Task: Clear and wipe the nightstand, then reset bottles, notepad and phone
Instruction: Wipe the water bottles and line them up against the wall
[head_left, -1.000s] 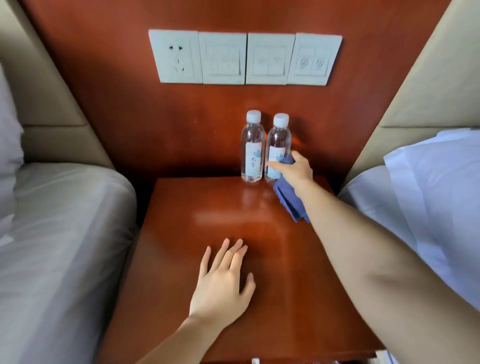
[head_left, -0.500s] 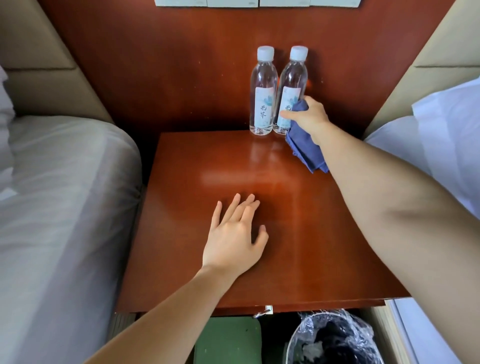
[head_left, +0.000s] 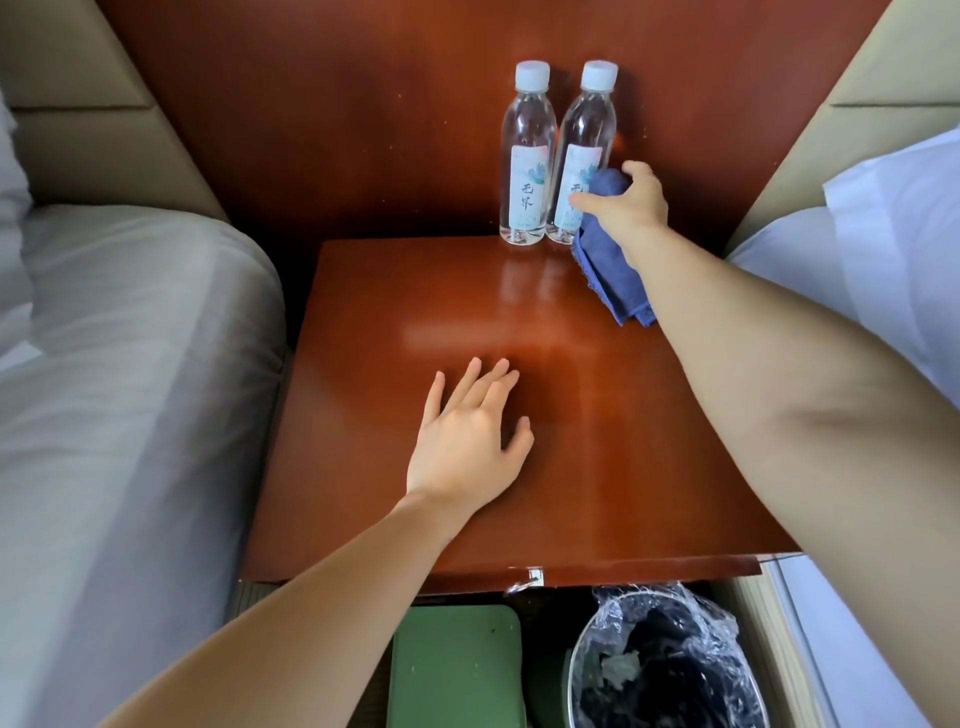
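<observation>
Bottles (head_left: 524, 156) stand upright just left of my right hand (head_left: 631, 210), curled round the cloth (head_left: 615, 291); my flat, open-fingered left hand (head_left: 467, 447) lies farther.

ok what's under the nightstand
Below the front edge of the nightstand sit a green flat-topped object and a plastic-lined waste bin holding dark contents. Anything farther back is covered by the tabletop.
</observation>
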